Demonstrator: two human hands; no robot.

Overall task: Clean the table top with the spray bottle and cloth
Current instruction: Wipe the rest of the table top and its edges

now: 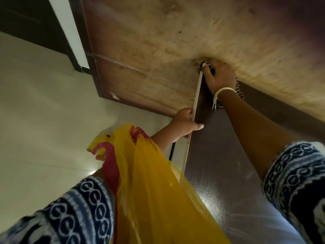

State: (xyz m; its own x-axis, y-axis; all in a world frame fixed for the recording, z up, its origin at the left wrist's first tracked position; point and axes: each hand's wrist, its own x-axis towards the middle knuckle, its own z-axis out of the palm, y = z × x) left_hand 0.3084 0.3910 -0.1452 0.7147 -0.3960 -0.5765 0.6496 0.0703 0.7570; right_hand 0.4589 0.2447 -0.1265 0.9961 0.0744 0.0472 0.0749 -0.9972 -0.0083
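The dark brown glossy table top (219,164) runs away from me, with a thin pale strip along its left edge. My right hand (220,77) is stretched to the table's far end, pressing down on a black-and-white patterned cloth (239,91) that shows around the fingers and beside the wrist. A white thread band circles that wrist. My left hand (184,123) grips the table's left edge, thumb on top and fingers wrapped under. No spray bottle is in view.
A yellow and pink scarf (154,182) hangs from me over the near left part of the table. Beyond the table stands a worn light-brown wooden panel (158,41) with a dark frame. Pale floor tiles (44,111) lie to the left.
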